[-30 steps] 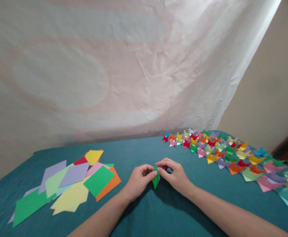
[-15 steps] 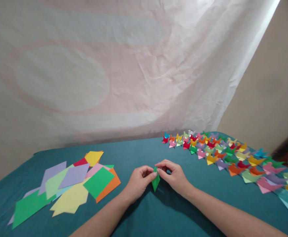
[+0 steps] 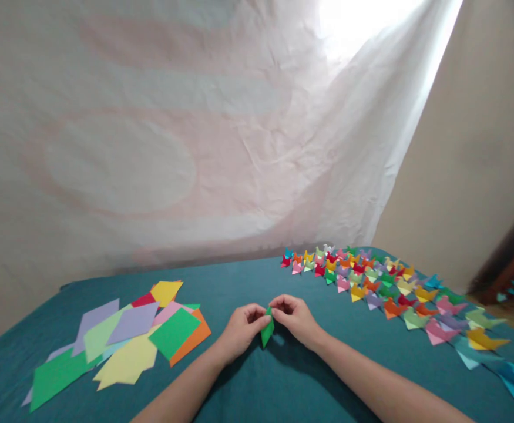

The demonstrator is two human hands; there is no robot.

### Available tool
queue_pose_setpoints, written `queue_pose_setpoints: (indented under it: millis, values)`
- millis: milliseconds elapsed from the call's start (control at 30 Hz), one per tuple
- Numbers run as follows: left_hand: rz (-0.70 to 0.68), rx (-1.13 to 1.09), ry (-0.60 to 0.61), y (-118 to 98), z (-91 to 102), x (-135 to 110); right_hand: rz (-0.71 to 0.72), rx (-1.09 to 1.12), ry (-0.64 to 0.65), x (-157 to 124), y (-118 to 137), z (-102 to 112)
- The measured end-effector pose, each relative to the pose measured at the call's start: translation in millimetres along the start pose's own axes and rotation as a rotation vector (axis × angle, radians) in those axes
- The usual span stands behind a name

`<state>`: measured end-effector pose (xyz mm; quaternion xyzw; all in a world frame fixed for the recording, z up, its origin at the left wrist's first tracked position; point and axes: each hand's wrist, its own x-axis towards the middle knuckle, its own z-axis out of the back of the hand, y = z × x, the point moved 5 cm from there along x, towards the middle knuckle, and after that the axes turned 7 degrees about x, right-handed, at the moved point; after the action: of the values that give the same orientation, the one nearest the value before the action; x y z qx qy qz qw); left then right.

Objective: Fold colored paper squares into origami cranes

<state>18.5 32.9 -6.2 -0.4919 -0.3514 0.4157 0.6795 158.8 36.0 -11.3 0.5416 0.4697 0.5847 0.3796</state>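
Note:
A small folded piece of green paper (image 3: 267,332), narrow and kite-shaped, is held just over the table with its point down. My left hand (image 3: 244,326) pinches its upper left edge between thumb and fingers. At its top tip my right hand (image 3: 294,317) is closed too, thumb against fingertips. The fingers cover the paper's upper part, so the folds there are hidden.
Loose coloured paper squares (image 3: 133,323) lie overlapping on the left of the teal-covered table (image 3: 239,399). Rows of folded paper birds (image 3: 389,288) in many colours stand on the right. Behind the table hangs a pale cloth (image 3: 221,147).
The camera view has tilted up and turned slightly right, showing more birds at the near right. Both hands keep their pinch on the green paper, which is turned a little.

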Motion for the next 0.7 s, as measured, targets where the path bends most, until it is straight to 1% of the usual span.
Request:
queue_pose_setpoints:
  millis: [167, 333, 533, 700]
  values:
    - [0.028, 0.013, -0.069, -7.5, -5.5, -3.3, 0.013, -0.007, -0.052, -10.4, 7.7, 2.6]
    - [0.049, 0.016, -0.165, -12.3, -15.7, -17.3, 0.014, -0.010, -0.106, -24.9, 10.4, 4.5]
    - [0.070, -0.004, -0.238, -9.0, -23.1, -32.2, -0.011, 0.006, -0.084, -32.9, 11.2, 2.2]
    - [0.069, -0.050, -0.225, -6.5, -25.6, -35.1, 0.022, -0.035, -0.042, -37.2, 16.9, 2.6]
